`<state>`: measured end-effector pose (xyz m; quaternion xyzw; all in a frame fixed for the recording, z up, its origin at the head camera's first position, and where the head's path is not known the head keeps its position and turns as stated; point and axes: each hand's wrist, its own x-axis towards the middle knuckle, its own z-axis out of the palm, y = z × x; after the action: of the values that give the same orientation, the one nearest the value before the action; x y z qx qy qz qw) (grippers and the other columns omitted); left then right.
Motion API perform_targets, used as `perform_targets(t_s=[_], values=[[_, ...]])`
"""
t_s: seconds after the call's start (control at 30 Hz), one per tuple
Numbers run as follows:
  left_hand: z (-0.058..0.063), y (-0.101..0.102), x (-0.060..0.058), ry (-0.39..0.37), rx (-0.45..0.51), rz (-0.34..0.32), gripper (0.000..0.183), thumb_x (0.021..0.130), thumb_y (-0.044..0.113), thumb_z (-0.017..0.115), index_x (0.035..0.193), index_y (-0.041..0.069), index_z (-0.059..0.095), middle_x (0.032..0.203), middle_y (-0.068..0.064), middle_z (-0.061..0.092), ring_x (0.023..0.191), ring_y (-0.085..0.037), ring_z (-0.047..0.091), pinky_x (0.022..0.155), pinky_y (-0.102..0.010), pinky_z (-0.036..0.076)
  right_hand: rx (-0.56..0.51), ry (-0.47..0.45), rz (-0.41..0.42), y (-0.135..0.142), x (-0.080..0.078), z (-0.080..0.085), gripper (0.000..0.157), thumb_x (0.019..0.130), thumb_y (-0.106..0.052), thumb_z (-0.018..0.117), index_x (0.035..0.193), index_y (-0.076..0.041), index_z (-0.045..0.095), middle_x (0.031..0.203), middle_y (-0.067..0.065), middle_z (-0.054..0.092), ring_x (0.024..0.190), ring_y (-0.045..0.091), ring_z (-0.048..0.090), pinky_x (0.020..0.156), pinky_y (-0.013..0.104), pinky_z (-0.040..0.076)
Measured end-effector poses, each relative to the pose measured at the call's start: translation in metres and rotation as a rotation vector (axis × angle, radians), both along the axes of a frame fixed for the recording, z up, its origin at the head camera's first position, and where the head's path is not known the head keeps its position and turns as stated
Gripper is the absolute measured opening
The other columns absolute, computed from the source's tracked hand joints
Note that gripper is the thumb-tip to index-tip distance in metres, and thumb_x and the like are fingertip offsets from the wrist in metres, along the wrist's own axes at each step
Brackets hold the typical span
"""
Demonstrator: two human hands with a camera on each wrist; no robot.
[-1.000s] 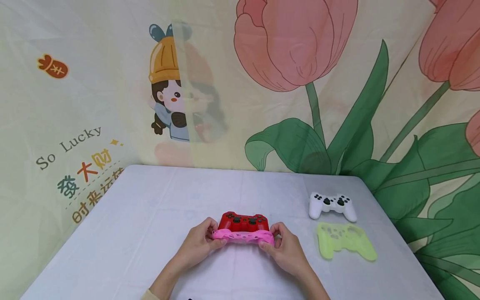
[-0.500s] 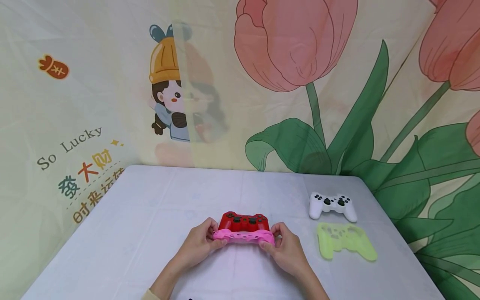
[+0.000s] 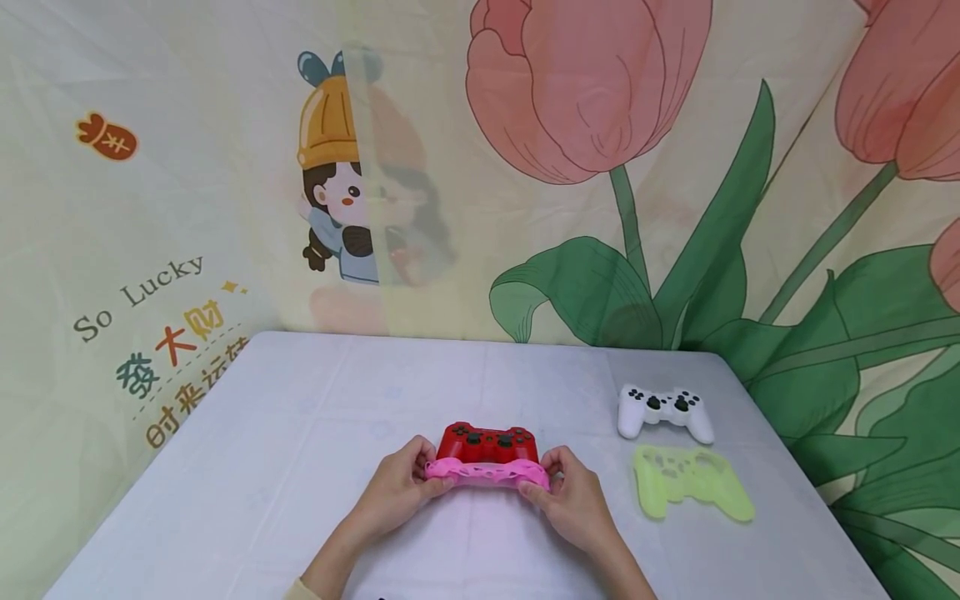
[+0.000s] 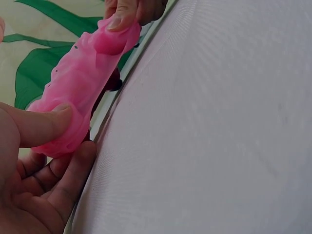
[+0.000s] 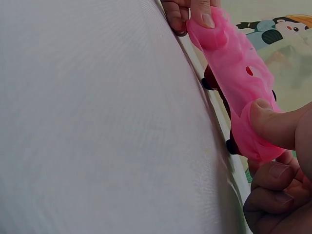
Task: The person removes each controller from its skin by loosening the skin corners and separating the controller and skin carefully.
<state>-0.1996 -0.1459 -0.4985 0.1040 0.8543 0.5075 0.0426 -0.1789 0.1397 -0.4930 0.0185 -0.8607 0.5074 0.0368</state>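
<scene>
Between both hands is a pink silicone controller sleeve (image 3: 487,473), soft and wrinkled, with cut-out holes. My left hand (image 3: 397,487) pinches its left end, thumb on the near side and fingers behind. At the other end my right hand (image 3: 573,496) pinches it the same way. Directly behind the sleeve lies a red game controller (image 3: 487,442), its sticks and buttons facing up and its near part hidden by the sleeve. In the left wrist view the thumb presses the pink sleeve (image 4: 80,83). The right wrist view shows red through a hole in the sleeve (image 5: 239,73).
A white game controller (image 3: 663,412) lies at the right of the table (image 3: 225,500). Just in front of it is a flat pale green controller sleeve (image 3: 693,483). A printed cloth (image 3: 450,167) with tulips hangs behind the table's far edge.
The pink sleeve's upper edge has shifted very slightly against the red controller. Both hands keep their hold and place.
</scene>
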Motion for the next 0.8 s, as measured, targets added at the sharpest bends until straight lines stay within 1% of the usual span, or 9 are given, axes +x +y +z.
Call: perform_targets(t_s=[0.3, 0.5, 0.67, 0.8], values=[[-0.0006, -0.0002, 0.0000, 0.018, -0.007, -0.001, 0.034, 0.089, 0.027, 0.087, 0.100, 0.016, 0.057, 0.082, 0.002, 0.060, 0.078, -0.013, 0.058, 0.070, -0.024, 0.048, 0.042, -0.027, -0.035, -0.0022, -0.0004, 0.0006, 0.041, 0.082, -0.015, 0.093, 0.104, -0.010, 0.059, 0.086, 0.000, 0.060, 0.067, 0.013, 0.049, 0.056, 0.023, 0.038], [-0.0027, 0.0005, -0.0009, 0.018, -0.030, 0.002, 0.030, 0.091, 0.022, 0.085, 0.100, 0.017, 0.057, 0.083, 0.003, 0.061, 0.079, -0.013, 0.059, 0.071, -0.024, 0.049, 0.047, -0.019, -0.050, -0.0042, 0.0008, 0.0007, 0.042, 0.081, -0.014, 0.094, 0.105, -0.008, 0.060, 0.087, 0.002, 0.060, 0.070, 0.015, 0.049, 0.057, 0.023, 0.039], [-0.0013, 0.0012, -0.0015, 0.024, -0.026, -0.001, 0.028, 0.091, 0.016, 0.083, 0.100, 0.015, 0.057, 0.083, 0.001, 0.060, 0.080, -0.014, 0.058, 0.070, -0.024, 0.048, 0.041, -0.036, -0.074, -0.0060, -0.0005, 0.0013, 0.040, 0.082, -0.014, 0.093, 0.105, -0.008, 0.060, 0.088, 0.003, 0.060, 0.070, 0.015, 0.049, 0.056, 0.023, 0.038], [0.0002, 0.0018, -0.0011, 0.021, -0.023, -0.003, 0.027, 0.091, 0.015, 0.083, 0.101, 0.015, 0.058, 0.084, 0.001, 0.061, 0.082, -0.014, 0.058, 0.072, -0.023, 0.048, 0.038, -0.026, -0.079, -0.0061, -0.0003, 0.0007, 0.040, 0.082, -0.015, 0.093, 0.104, -0.008, 0.061, 0.087, 0.003, 0.061, 0.068, 0.014, 0.049, 0.055, 0.023, 0.038]])
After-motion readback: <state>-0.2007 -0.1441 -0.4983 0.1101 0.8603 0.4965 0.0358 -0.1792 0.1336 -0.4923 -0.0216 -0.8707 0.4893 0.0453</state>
